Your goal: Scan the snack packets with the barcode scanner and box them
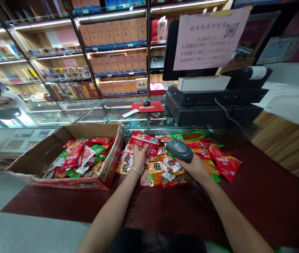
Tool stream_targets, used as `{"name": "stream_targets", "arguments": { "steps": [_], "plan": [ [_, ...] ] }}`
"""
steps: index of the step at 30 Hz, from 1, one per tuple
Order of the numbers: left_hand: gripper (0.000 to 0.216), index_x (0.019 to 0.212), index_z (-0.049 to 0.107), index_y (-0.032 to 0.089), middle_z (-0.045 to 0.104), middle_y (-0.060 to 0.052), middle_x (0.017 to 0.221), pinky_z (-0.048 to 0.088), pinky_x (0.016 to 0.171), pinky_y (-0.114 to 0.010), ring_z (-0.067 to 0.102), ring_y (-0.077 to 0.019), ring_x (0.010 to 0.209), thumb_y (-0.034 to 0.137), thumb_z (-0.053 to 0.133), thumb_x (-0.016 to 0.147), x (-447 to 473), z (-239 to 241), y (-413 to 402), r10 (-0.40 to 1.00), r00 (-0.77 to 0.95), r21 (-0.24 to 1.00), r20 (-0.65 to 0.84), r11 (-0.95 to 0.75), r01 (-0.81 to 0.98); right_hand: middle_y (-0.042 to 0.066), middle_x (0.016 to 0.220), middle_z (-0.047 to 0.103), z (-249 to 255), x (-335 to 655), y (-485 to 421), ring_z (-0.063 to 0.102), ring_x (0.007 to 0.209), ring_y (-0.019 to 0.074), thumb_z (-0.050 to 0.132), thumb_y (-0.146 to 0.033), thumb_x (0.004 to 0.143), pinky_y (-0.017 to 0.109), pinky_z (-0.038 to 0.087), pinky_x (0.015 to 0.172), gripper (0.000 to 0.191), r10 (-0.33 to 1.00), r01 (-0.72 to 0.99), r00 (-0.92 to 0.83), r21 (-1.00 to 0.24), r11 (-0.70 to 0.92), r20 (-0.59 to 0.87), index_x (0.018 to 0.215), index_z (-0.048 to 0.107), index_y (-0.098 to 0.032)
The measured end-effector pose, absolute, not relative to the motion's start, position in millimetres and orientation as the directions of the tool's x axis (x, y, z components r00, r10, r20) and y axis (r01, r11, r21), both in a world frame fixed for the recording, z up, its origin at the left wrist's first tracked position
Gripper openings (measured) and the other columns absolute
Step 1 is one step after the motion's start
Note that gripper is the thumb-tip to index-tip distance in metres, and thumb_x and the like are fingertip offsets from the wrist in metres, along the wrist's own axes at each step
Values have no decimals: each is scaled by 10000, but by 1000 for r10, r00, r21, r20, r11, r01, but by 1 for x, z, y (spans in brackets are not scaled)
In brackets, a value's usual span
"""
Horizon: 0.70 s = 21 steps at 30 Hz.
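The brown cardboard box [41, 158] sits at nine o'clock of the pile of red foil snack packets [223, 161]. The grey plastic scanner [179, 150] is over the pile, and the black cash register [212, 114] stands behind at twelve o'clock.

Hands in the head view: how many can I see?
2. The left hand holds a red snack packet beside the cardboard box; the right hand holds a scanner above the loose packets. A person at far left may hide more hands.
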State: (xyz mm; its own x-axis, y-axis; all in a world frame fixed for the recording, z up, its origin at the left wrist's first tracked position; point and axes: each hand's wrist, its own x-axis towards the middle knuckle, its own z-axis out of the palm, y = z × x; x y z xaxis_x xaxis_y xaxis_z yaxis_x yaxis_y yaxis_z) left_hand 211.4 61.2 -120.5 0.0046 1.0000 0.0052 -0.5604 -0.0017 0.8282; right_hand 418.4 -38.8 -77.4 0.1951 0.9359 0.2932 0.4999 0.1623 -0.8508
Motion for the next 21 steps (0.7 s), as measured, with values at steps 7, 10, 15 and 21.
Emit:
{"name": "stream_targets", "arguments": {
  "steps": [7, 10, 15, 21],
  "plan": [
    [270, 1043, 647, 187, 697, -47, 994, 496, 825, -287, 635, -173, 892, 393, 576, 884, 204, -76, 45, 926, 20, 919, 376, -370, -136, 17, 461, 585, -81, 423, -36, 529, 439, 166, 661, -530, 733, 305, 450, 499, 361, 956, 447, 235, -893, 54, 176, 592, 578, -209],
    [302, 1162, 640, 224, 711, -37, 1009, 487, 798, -276, 642, -171, 853, 348, 573, 894, 183, -29, 27, 864, 147, 861, 482, -498, 101, 27, 451, 584, -75, 420, -34, 531, 433, 168, 647, -564, 737, 306, 445, 486, 403, 964, 458, 216, -888, 39, 154, 561, 572, -209],
    [372, 1164, 674, 264, 724, -18, 875, 468, 761, -262, 644, -180, 759, 322, 707, 798, 101, 30, 8, 851, 49, 785, 523, -504, 361, 35, 452, 587, -57, 404, -31, 526, 415, 179, 641, -589, 740, 324, 428, 452, 418, 964, 512, 178, -855, 80, 197, 532, 556, -236],
    [366, 1199, 677, 272, 740, -73, 978, 467, 876, -335, 656, -260, 936, 281, 627, 836, -24, 36, 15, 764, -113, 469, 636, -266, 842, 41, 428, 571, -46, 370, -22, 514, 376, 204, 660, -564, 723, 349, 390, 406, 372, 960, 507, 178, -856, 97, 214, 536, 558, -259]
  ]
}}
